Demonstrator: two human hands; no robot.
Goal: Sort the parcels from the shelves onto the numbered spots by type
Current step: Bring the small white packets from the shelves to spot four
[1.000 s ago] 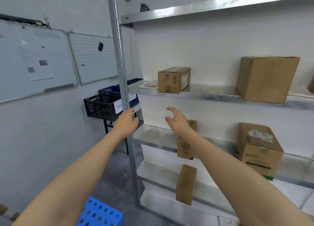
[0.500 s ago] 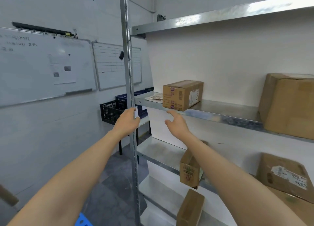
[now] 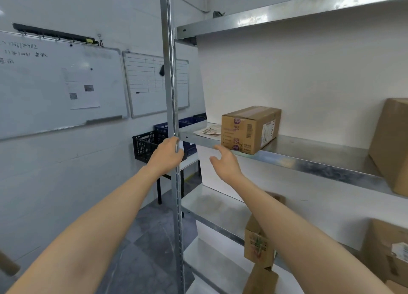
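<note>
Head view | left fingers (image 3: 171, 141) grasp shelf post (image 3: 169, 72) | right fingers (image 3: 219, 149) released, near cardboard box (image 3: 247, 128) | box print unreadable

- Right of the small box (image 3: 249, 129), we get a bare stretch of the middle shelf (image 3: 313, 150) up to the big box (image 3: 393, 143).
- Left of the small box, a flat paper packet (image 3: 208, 131) lies just beside it, and the upright post (image 3: 170, 83) closes that side.
- Above the small box, there is open room up to the upper shelf (image 3: 287, 13).
- Behind the small box, the white wall blocks us.
- In front of the small box, our right hand (image 3: 225, 163) sits just under the shelf lip, fingers spread.
</note>
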